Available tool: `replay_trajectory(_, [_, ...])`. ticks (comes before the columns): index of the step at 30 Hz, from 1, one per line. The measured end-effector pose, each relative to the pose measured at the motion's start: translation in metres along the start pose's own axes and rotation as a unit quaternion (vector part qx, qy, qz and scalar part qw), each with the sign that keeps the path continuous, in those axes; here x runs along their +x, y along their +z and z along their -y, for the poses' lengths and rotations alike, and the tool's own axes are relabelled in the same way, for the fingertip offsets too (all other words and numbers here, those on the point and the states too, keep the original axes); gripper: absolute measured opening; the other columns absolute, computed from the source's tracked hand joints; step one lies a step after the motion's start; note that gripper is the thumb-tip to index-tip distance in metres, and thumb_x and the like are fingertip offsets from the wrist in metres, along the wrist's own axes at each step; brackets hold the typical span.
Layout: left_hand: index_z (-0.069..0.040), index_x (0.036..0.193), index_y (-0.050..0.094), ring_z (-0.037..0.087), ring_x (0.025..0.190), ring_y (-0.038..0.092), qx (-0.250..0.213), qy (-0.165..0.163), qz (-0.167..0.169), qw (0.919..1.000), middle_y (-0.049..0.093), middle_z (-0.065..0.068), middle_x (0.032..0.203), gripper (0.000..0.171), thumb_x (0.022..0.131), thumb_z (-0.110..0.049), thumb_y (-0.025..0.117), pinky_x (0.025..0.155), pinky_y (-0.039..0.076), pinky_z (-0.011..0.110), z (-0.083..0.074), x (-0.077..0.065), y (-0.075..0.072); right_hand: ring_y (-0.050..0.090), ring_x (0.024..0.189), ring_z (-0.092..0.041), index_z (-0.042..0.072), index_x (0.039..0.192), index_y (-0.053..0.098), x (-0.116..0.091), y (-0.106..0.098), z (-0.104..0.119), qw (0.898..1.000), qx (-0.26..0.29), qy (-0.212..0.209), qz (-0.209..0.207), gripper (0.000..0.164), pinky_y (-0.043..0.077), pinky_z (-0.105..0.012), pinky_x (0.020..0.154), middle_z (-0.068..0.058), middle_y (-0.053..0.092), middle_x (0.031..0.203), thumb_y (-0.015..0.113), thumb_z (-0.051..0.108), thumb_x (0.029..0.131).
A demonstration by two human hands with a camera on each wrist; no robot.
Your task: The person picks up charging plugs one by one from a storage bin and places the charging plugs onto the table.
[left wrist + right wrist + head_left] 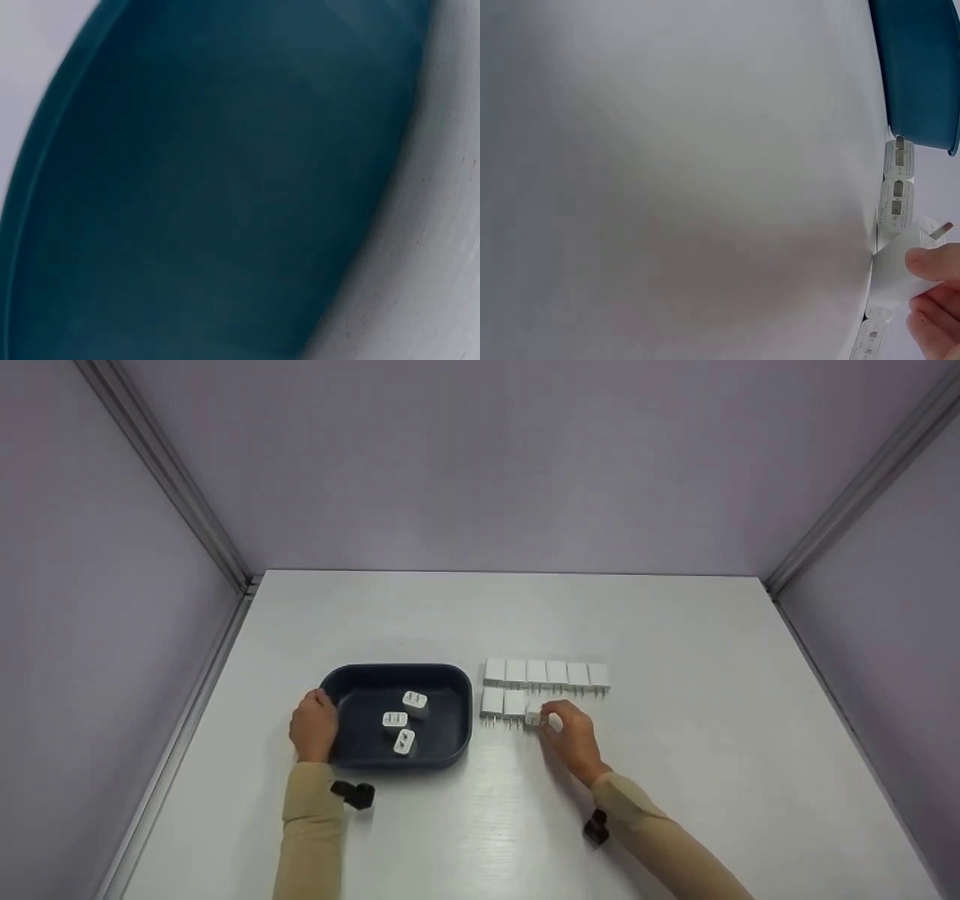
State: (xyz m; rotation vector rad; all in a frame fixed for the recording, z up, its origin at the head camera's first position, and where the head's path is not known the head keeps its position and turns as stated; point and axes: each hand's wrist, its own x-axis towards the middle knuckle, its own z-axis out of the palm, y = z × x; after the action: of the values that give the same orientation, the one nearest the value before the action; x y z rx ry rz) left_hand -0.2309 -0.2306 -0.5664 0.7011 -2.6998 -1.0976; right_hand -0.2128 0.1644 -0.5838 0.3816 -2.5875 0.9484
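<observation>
My left hand [313,726] grips the left rim of a dark blue plastic bin [450,746]. Inside lie three white charger plugs, one [415,702] toward the back, another [394,721] left of it and the third [404,742] nearest me. Just right of the two plugs in the front row, my right hand [574,739] pinches a white plug [534,715] between thumb and fingers. In the right wrist view this held plug [900,268] is tilted, one metal prong [941,231] showing. The left wrist view shows only the bin's side [225,180], not the hand.
Behind the front row [514,703], a longer row of several white plugs [556,672] stands side by side, prongs toward me. Both rows are right of the bin on a white table [675,645]. Pale panels [480,465] enclose the table at the back and both sides.
</observation>
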Motion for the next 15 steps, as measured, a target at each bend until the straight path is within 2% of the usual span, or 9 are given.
replay_trajectory(6, [0.009,0.115,0.061,0.048,0.096,0.064,-0.007,0.001,-0.003,1.0,0.065,0.033,0.106,0.05,0.105,-0.024,0.025,0.083,0.048,0.057,-0.001,-0.002,0.0,0.069,0.095,-0.028,0.002,0.09,0.065,0.003,-0.001,-0.004,1.0,-0.007,0.0,0.022,0.018,0.055,-0.039,0.084,-0.012,0.072,0.095,0.073,-0.007,0.076])
replay_trajectory(15, [0.01,0.114,0.06,0.049,0.1,0.063,-0.011,0.001,-0.008,0.9999,0.065,0.033,0.109,0.049,0.104,-0.024,0.026,0.085,0.047,0.057,-0.001,-0.001,0.002,0.068,0.093,-0.025,0.003,0.09,0.068,0.014,-0.003,-0.002,0.996,-0.055,-0.029,0.058,0.017,0.055,-0.035,0.082,-0.01,0.068,0.093,0.072,-0.007,0.077])
